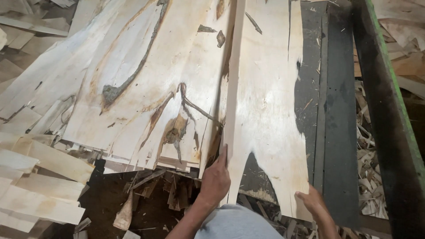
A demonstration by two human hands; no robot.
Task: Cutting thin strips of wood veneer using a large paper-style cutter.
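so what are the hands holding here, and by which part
Both hold one pale thin wood sheet: left hand grips its left edge near the bottom, right hand its bottom right corner.

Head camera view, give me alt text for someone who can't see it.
A person's left hand and right hand grip the near edge of a pale, ragged wood veneer sheet on a dark work surface. To the left lies a stack of veneer sheets with dark knots and splits, with wood scraps below it.

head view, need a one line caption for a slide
Both hands, left hand and right hand, grip the near edge of a pale veneer sheet.
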